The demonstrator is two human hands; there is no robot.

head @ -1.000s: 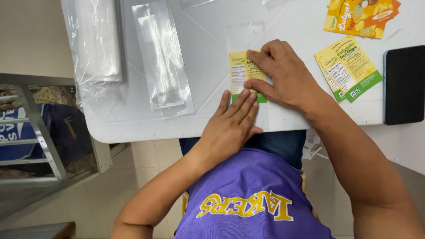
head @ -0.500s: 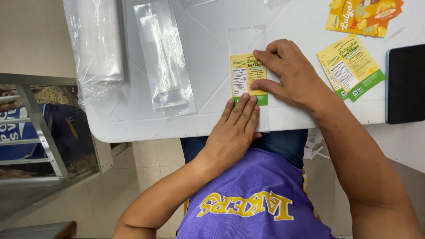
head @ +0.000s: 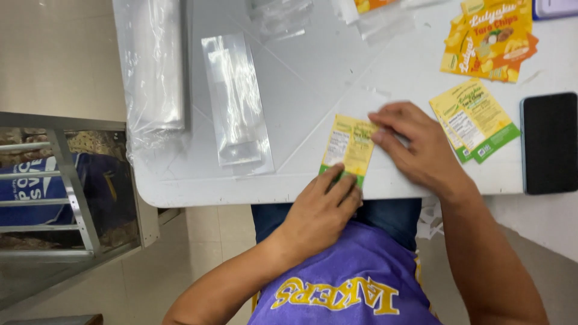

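Note:
A yellow printed label with a green lower end lies on the white table near its front edge. It seems to sit in a thin clear sleeve, though the plastic is hard to make out. My left hand reaches over the table's edge and its fingertips pin down the label's lower end. My right hand rests palm down to the right, its fingertips on the label's upper right edge.
A flat stack of clear bags and a larger plastic bundle lie to the left. More yellow labels, orange and yellow labels and a black phone lie to the right. A metal rack stands beside the table.
My right hand has slid off the label to its right side, uncovering more of it. My left hand's fingers stay on the label's lower end.

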